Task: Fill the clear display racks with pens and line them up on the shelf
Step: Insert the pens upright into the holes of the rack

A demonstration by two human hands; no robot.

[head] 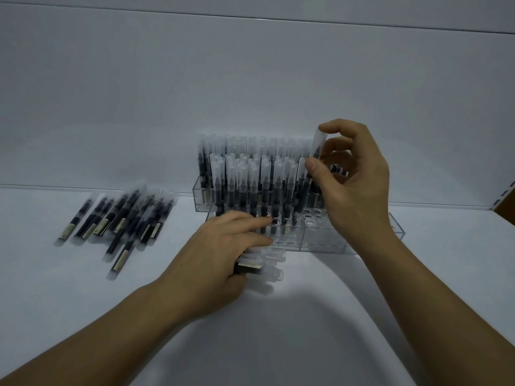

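A clear display rack stands on the white shelf, its rear rows packed with upright dark pens with frosted caps. Several holes at its front right are open. My right hand pinches one pen upright between thumb and fingers, over the rack's right side. My left hand rests on the shelf in front of the rack and grips a small bundle of pens lying sideways, caps pointing right, with the index finger reaching to the rack's front row.
A loose pile of the same pens lies on the shelf at the left. A white back wall rises behind the rack. At the far right edge a slotted upright and a brown surface show.
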